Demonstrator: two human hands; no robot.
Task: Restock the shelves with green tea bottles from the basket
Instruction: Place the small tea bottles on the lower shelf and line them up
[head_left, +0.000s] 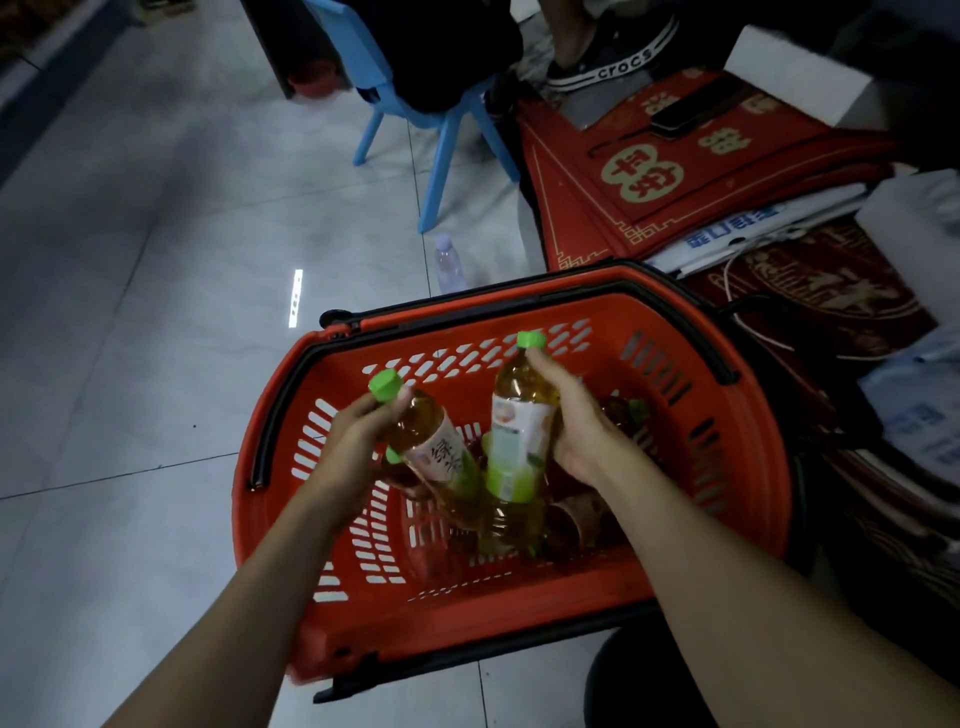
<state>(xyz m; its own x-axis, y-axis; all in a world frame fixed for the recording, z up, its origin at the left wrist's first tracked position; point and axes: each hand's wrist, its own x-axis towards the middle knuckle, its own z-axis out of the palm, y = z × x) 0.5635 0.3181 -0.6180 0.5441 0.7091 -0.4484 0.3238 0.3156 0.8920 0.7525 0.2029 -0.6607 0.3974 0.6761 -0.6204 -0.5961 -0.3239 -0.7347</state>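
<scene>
A grey tiled floor (156, 312) carries a red basket (727, 467). The left hand (353, 441) is closed around the neck of a tilted green tea bottle (431, 441); the right hand (576, 426) is wrapped around an upright second bottle (519, 441). Full bottles are judged heavy, stiff and smooth, best gripped below the cap. More bottles (618, 415) lie in the basket.

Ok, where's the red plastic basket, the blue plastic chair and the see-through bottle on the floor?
red plastic basket (524, 616), head view, near wall.
blue plastic chair (441, 156), head view, front leg.
see-through bottle (449, 266), head view, body.
</scene>
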